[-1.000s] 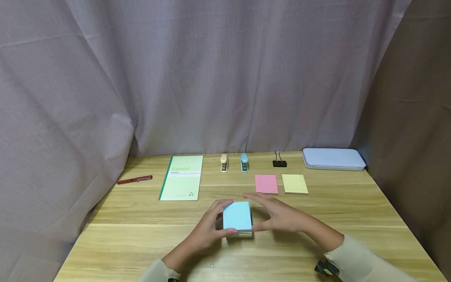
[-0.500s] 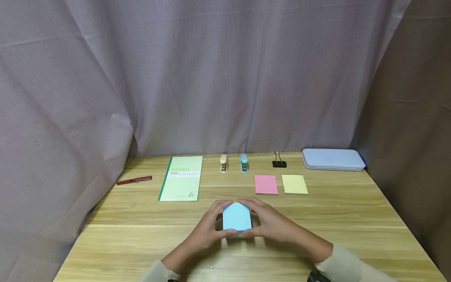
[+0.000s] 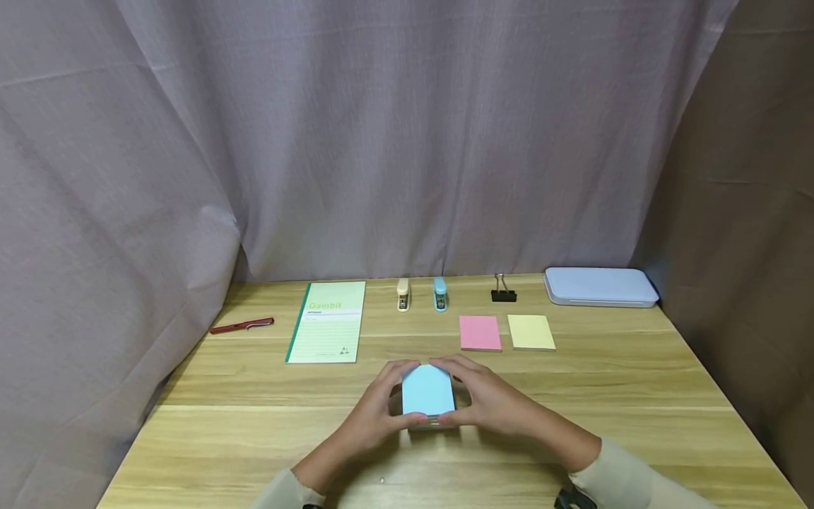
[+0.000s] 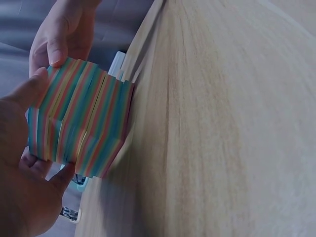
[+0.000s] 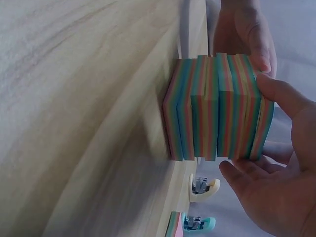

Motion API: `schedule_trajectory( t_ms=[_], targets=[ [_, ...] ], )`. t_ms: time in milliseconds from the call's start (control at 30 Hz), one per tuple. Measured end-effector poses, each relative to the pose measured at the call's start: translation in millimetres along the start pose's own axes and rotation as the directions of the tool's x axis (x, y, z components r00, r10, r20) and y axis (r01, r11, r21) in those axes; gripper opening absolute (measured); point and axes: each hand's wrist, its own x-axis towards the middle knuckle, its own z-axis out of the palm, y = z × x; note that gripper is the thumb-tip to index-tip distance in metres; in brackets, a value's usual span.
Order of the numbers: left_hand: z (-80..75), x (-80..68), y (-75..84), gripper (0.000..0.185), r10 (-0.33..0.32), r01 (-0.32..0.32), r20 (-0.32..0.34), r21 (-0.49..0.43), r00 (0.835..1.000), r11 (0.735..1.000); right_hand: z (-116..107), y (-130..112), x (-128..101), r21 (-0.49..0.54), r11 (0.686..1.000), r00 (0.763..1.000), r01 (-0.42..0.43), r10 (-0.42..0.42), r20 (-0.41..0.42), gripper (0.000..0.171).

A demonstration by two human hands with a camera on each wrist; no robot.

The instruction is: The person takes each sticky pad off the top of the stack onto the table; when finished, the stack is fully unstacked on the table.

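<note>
A tall stack of square sticky note pads (image 3: 427,391) stands on the table in front of me, with a light blue sheet on top. Its sides show striped layers of blue, green, pink and yellow in the left wrist view, and several pads (image 5: 217,108) sit slightly out of line. My left hand (image 3: 375,406) grips the upper stack from the left, thumb on the near side, fingers on the far side. From the right, my right hand (image 3: 492,403) holds it the same way. The two thumbs nearly meet at the near side.
Behind the stack lie a pink pad (image 3: 480,333) and a yellow pad (image 3: 531,332). Farther back are a notebook (image 3: 327,322), a cream stapler (image 3: 403,294), a blue stapler (image 3: 440,293), a binder clip (image 3: 504,295) and a pale blue case (image 3: 600,287). A red pen (image 3: 242,326) lies left.
My right hand, earlier spread beside the stack, has moved left and taken hold of its right side. My left hand keeps its place, and the stack looks unmoved.
</note>
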Motion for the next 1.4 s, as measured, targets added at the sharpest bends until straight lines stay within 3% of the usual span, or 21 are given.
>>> schedule_trajectory(
  t_ms=[367, 667, 933, 1100, 1400],
  targets=[
    [3.8, 0.7, -2.2, 0.102, -0.015, 0.016, -0.013, 0.04, 1.0, 0.999, -31.6, 17.9, -13.6, 0.038, 0.999, 0.999, 0.019, -0.017, -0.036, 0.082],
    [5.4, -0.8, -2.3, 0.099, -0.076, 0.076, -0.011, 0.107, 0.997, 0.991, -81.7, 65.0, -45.4, 0.153, 0.985, 0.994, -0.079, 0.089, -0.058, 0.081],
    [4.8, -0.4, -2.4, 0.095, -0.094, 0.092, 0.011, 0.135, 0.996, 0.987, -136.3, 125.8, -74.9, 0.071, 0.972, 0.969, -0.225, 0.231, -0.084, 0.087],
    [4.6, -0.8, -2.7, 0.095, -0.102, 0.098, 0.024, 0.133, 0.994, 0.986, -161.9, 163.2, -87.1, 0.074, 0.959, 0.957, -0.272, 0.278, -0.078, 0.088],
    [5.2, -0.5, -2.7, 0.095, -0.105, 0.101, 0.022, 0.124, 0.994, 0.987, -184.6, 198.3, -94.4, -0.064, 0.938, 0.939, -0.342, 0.338, -0.062, 0.088]
  ],
)
